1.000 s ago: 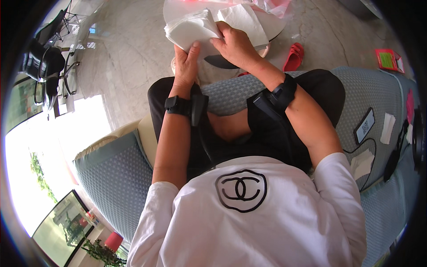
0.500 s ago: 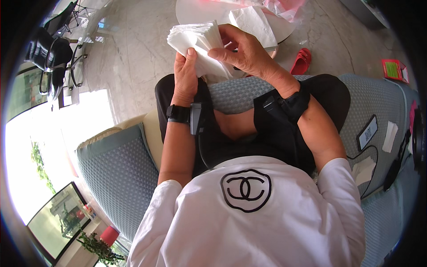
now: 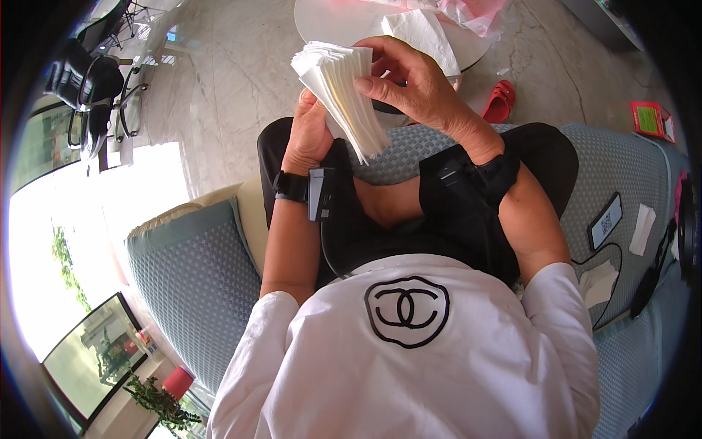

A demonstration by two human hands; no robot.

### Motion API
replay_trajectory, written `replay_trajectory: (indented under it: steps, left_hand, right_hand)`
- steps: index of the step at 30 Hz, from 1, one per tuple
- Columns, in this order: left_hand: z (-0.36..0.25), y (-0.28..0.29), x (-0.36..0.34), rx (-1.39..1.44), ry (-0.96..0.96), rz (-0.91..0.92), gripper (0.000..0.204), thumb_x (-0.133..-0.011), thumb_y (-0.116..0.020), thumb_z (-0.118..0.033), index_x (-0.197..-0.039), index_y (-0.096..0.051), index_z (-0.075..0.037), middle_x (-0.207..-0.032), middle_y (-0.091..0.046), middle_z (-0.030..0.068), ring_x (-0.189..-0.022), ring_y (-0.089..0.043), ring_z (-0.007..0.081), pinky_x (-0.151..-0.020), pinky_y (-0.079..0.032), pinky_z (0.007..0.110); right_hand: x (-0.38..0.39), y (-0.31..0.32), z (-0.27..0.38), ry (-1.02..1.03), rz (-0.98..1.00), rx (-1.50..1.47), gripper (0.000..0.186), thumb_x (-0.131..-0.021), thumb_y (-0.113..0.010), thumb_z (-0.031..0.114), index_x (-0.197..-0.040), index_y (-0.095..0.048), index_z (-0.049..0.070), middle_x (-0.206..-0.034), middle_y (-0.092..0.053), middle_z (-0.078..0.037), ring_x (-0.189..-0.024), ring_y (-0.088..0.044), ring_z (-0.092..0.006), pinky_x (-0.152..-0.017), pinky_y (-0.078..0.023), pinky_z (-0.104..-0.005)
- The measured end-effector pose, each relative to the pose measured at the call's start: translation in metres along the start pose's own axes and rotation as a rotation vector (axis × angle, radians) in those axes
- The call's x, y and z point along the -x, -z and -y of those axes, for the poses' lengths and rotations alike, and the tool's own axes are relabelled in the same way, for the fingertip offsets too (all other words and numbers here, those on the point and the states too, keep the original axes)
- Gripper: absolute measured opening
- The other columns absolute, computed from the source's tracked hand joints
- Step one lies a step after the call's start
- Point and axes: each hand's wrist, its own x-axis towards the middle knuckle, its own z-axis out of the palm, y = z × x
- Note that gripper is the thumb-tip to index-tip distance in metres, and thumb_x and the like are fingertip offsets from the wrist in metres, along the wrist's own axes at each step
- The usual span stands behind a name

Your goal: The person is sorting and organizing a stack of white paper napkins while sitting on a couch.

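A thick sheaf of white paper napkins (image 3: 342,95) is held up above my knees, its many layers fanned along the side that faces me. My left hand (image 3: 310,132) grips the sheaf from the left, thumb pressed to it and the other fingers hidden behind. On the other side my right hand (image 3: 409,84) pinches the sheaf's upper right edge between thumb and fingers. Beyond my right hand, another white napkin stack (image 3: 423,40) lies on a round white table (image 3: 322,22).
Pink-and-clear plastic wrapping (image 3: 479,14) sits on the table. A red sandal (image 3: 500,101) is on the floor. On the blue quilted sofa (image 3: 610,164) at right lie a phone (image 3: 605,221), folded tissues (image 3: 643,229) and a cable. Black office chairs (image 3: 91,80) stand far left.
The napkin sheaf has turned so that its layered edge faces me and its lower end hangs nearer my knees. My left thumb has shifted behind the sheaf's near side.
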Motion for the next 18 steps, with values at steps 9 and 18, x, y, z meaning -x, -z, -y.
replay_trajectory:
  steps: [9, 18]
  left_hand:
    - [0.007, 0.009, -0.004, 0.027, 0.078, 0.027, 0.024, -0.089, -0.048, -0.012, -0.111, -0.053, -0.004, -0.102, -0.059, 0.0059, -0.091, -0.057, 0.0148, -0.081, -0.047, 0.028]
    - [0.004, 0.007, -0.001, 0.11, 0.108, 0.005, 0.022, -0.088, -0.046, -0.007, -0.108, -0.055, -0.003, -0.102, -0.059, 0.007, -0.091, -0.058, 0.0163, -0.081, -0.047, 0.029]
  right_hand:
    - [-0.001, -0.003, -0.005, 0.086, -0.056, 0.001, 0.042, -0.079, -0.064, 0.031, -0.111, -0.051, 0.007, -0.087, -0.06, -0.007, -0.074, -0.061, -0.013, -0.066, -0.053, -0.027]
    - [-0.002, -0.001, -0.01, 0.063, -0.06, 0.02, 0.04, -0.076, -0.064, 0.019, -0.113, -0.05, 0.01, -0.091, -0.06, -0.004, -0.072, -0.06, -0.0126, -0.066, -0.053, -0.0267]
